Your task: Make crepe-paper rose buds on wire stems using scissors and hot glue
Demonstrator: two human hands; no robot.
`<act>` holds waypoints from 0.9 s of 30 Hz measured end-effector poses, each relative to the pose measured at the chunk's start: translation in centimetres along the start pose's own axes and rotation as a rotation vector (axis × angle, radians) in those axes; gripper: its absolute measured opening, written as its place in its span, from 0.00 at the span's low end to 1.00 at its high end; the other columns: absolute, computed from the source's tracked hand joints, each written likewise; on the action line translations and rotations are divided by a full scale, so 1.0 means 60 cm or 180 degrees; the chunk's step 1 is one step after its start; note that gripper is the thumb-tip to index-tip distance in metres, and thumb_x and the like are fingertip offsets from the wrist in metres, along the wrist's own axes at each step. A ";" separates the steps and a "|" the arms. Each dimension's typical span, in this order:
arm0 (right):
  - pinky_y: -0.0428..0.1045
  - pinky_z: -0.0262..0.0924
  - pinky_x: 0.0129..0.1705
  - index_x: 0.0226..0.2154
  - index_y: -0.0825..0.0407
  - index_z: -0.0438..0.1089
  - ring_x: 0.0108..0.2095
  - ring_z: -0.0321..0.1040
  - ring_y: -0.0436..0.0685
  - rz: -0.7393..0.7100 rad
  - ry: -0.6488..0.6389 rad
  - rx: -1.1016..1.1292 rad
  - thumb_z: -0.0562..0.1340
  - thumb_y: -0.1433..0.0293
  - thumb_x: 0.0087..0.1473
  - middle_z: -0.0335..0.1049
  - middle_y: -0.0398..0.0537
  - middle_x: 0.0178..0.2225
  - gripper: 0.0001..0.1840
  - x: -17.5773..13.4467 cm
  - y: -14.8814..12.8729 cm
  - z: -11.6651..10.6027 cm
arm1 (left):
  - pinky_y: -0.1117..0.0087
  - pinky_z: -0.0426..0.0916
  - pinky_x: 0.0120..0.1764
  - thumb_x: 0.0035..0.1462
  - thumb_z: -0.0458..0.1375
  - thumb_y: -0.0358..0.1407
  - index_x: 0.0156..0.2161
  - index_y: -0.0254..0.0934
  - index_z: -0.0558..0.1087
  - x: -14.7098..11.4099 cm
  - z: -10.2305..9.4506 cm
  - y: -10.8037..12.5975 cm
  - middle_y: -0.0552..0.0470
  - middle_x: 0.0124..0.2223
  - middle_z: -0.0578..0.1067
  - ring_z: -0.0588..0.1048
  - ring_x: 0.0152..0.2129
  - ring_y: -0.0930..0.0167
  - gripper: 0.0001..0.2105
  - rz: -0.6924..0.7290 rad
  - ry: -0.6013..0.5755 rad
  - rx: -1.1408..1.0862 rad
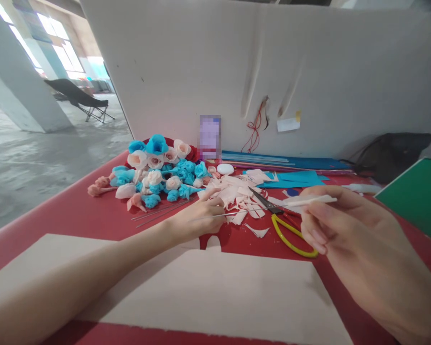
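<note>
My left hand (203, 213) reaches over a heap of pale pink crepe paper scraps (233, 189), its fingers bent. A thin metal wire (235, 213) runs across this hand and sticks out to the right; the fingers seem closed around it. Close to the camera, my right hand (359, 235) pinches a narrow, folded strip of pale paper (321, 200) between thumb and fingers. Scissors with yellow handles (290, 242) lie beside the right hand, their dark blades pointing to the scraps. Below both hands is a large pale paper sheet (201, 292) with cut-out curves at its far edge.
Blue, white and pink paper flowers (158, 177) are piled at the left, with loose wires (161, 211) before them. Blue paper (294, 179), a white oval object (225, 168), a pixelated upright panel (210, 136), a green board (416, 201) and a black bag (398, 153) surround the red table (104, 215).
</note>
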State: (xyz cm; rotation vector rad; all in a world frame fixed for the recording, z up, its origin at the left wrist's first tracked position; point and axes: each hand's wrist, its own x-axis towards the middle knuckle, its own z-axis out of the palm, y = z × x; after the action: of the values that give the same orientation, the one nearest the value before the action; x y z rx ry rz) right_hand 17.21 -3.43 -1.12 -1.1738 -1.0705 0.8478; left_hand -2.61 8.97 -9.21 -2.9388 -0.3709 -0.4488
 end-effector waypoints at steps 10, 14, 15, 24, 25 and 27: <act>0.39 0.51 0.14 0.24 0.50 0.69 0.14 0.52 0.43 -0.0083 -0.0058 0.0016 0.67 0.65 0.40 0.57 0.38 0.15 0.08 0.003 0.001 0.003 | 0.63 0.49 0.52 0.57 0.48 0.28 0.28 0.35 0.68 -0.001 0.006 -0.005 0.53 0.28 0.71 0.65 0.34 0.72 0.09 0.0131 0.0073 -0.0029; 0.39 0.51 0.14 0.24 0.49 0.69 0.15 0.53 0.43 -0.0083 -0.0106 0.0033 0.66 0.65 0.40 0.58 0.39 0.16 0.07 0.001 0.001 0.001 | 0.64 0.50 0.52 0.56 0.49 0.28 0.28 0.36 0.69 0.002 -0.002 -0.003 0.53 0.29 0.71 0.65 0.34 0.72 0.09 0.0173 0.0060 -0.0026; 0.39 0.51 0.14 0.24 0.48 0.69 0.15 0.53 0.44 -0.0072 -0.0116 0.0042 0.66 0.64 0.40 0.57 0.38 0.16 0.07 0.000 0.001 0.001 | 0.64 0.50 0.51 0.56 0.50 0.28 0.28 0.36 0.69 0.003 -0.004 -0.002 0.54 0.29 0.71 0.65 0.33 0.72 0.08 0.0177 0.0057 -0.0018; 0.41 0.51 0.15 0.25 0.48 0.70 0.15 0.53 0.45 -0.0024 -0.0103 -0.0092 0.66 0.63 0.42 0.57 0.39 0.16 0.07 0.003 0.010 0.002 | 0.64 0.48 0.50 0.57 0.46 0.28 0.24 0.35 0.66 0.005 0.008 0.003 0.54 0.25 0.68 0.63 0.31 0.72 0.12 0.0135 0.0216 0.0149; 0.41 0.51 0.15 0.25 0.48 0.70 0.15 0.53 0.45 -0.0037 -0.0097 -0.0109 0.66 0.63 0.42 0.57 0.39 0.17 0.07 0.003 0.010 0.001 | 0.64 0.48 0.50 0.58 0.46 0.28 0.24 0.35 0.66 0.004 0.012 0.002 0.54 0.25 0.68 0.63 0.31 0.72 0.12 0.0127 0.0230 0.0151; 0.41 0.52 0.15 0.25 0.48 0.70 0.15 0.53 0.44 -0.0075 -0.0094 -0.0116 0.66 0.63 0.42 0.57 0.39 0.17 0.07 0.004 0.010 0.000 | 0.64 0.48 0.50 0.58 0.46 0.29 0.25 0.36 0.66 0.002 0.016 0.000 0.54 0.25 0.68 0.64 0.32 0.72 0.12 0.0126 0.0232 0.0142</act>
State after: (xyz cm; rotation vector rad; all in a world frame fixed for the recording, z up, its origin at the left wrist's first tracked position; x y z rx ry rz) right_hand 17.28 -3.08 -1.66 -1.1801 -1.1262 0.8326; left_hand -2.25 9.19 -10.08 -2.8720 -0.3091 -0.5334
